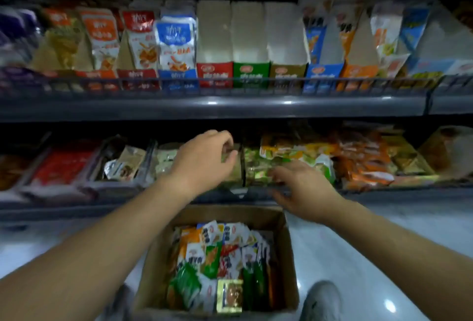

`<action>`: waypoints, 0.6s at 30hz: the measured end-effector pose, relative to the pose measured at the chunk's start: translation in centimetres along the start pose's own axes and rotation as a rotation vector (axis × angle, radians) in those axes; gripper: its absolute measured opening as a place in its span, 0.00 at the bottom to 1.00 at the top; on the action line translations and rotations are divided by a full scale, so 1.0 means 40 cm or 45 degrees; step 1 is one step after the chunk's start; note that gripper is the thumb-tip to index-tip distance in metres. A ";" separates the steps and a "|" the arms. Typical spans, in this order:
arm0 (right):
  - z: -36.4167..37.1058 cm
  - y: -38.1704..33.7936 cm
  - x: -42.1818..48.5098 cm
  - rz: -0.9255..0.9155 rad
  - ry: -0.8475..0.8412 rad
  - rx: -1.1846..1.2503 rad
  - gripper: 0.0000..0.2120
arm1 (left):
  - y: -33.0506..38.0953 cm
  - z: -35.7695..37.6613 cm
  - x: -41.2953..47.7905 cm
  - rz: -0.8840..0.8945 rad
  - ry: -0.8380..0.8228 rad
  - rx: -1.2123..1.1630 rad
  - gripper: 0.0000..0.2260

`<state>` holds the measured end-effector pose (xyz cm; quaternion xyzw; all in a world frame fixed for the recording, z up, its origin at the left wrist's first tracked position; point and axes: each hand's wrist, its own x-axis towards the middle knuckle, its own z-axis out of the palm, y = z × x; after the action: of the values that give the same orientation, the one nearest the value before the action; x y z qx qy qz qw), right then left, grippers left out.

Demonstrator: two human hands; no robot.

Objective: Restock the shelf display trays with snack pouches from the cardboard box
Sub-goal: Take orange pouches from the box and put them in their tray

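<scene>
Beside the tray divider (pixel 243 164), right hand (pixel 304 187) spreads over pouches (pixel 258 167); left hand (pixel 204 159) curls, grip unclear.

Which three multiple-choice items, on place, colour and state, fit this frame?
1. Where does the box stand?
A. on a chair
B. on the floor below the lower shelf
C. on a cart

2. On the upper shelf, what colour is the front of the empty tray between the red tray and the brown tray?
A. green
B. purple
C. white

3. What state is the box in?
A. taped shut
B. open, empty
C. open, holding pouches

Key: 1 B, it sits on the floor just under the lower shelf's edge. 2 A, its front panel is green. 3 C, its top is open and mixed pouches show inside.
</scene>
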<state>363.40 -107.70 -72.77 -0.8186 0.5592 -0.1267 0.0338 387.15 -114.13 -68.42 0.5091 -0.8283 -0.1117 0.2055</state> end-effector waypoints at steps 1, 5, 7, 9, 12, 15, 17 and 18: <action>0.065 -0.009 -0.022 0.011 -0.096 -0.012 0.17 | -0.044 0.031 -0.042 -0.047 -0.062 0.053 0.09; 0.283 -0.037 -0.100 0.209 -0.427 0.032 0.19 | -0.222 0.142 -0.196 -0.249 -0.295 0.208 0.13; 0.363 -0.049 -0.130 0.339 -0.559 0.091 0.22 | -0.307 0.183 -0.250 -0.346 -0.352 0.273 0.15; 0.434 -0.062 -0.157 0.398 -0.674 0.084 0.22 | -0.380 0.218 -0.291 -0.445 -0.389 0.335 0.17; 0.524 -0.079 -0.186 0.463 -0.811 0.084 0.22 | -0.455 0.274 -0.343 -0.565 -0.449 0.345 0.23; 0.581 -0.089 -0.192 0.702 -0.866 0.096 0.27 | -0.493 0.328 -0.384 -0.613 -0.472 0.279 0.26; 0.600 -0.097 -0.195 0.918 -0.827 0.146 0.28 | -0.505 0.358 -0.405 -0.623 -0.443 0.185 0.29; 0.609 -0.101 -0.198 0.999 -0.792 0.203 0.28 | -0.509 0.369 -0.412 -0.627 -0.424 0.144 0.30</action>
<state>370.32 -100.98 -96.83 -0.5407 0.7767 0.1030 0.3062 403.25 -109.14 -93.32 0.6799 -0.7073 -0.1936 0.0050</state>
